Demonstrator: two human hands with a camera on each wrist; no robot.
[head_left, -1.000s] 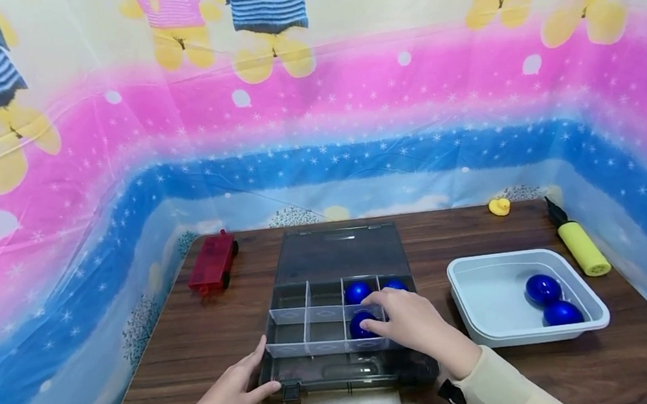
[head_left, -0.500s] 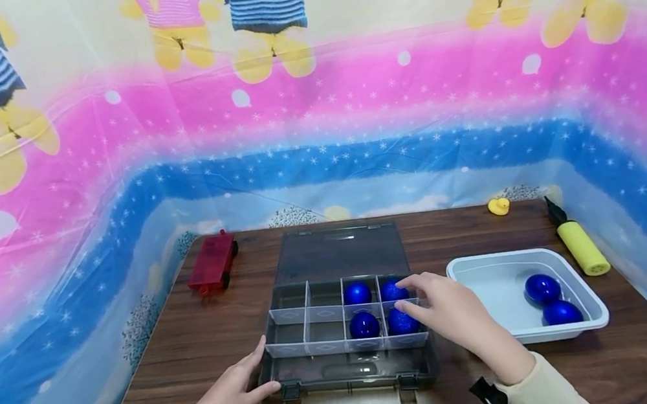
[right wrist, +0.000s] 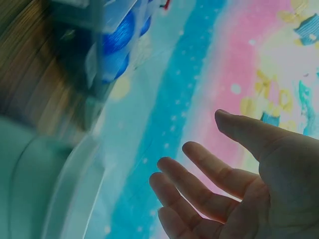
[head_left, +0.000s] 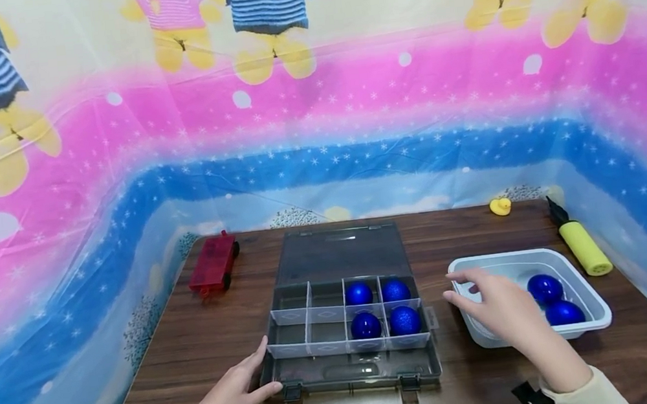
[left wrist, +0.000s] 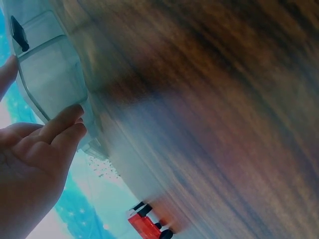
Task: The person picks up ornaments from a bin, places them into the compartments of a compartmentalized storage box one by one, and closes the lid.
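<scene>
A dark see-through compartment box (head_left: pixel 351 367) lies on the table with its lid folded back. Blue balls fill its two right-hand columns, among them a glittery front-right ball (head_left: pixel 404 320); the two left columns hold none. My left hand (head_left: pixel 230 388) rests against the box's left front corner, fingers and thumb extended along its edge. Over the left side of a white plastic basin (head_left: pixel 595 319) hovers my right hand (head_left: pixel 503 308), its fingers spread with nothing in them. Two more blue balls (head_left: pixel 544 288) sit together inside the basin, right of that hand.
A red toy cart (head_left: pixel 213 262) stands at the back left. At the back right are a yellow rubber duck (head_left: pixel 500 206) and a yellow-green hand pump (head_left: pixel 584 247). A printed curtain (head_left: pixel 308 164) borders the table's back and sides.
My right hand has let go of the front-right ball in the box and moved right, over the basin. My left hand stays in place.
</scene>
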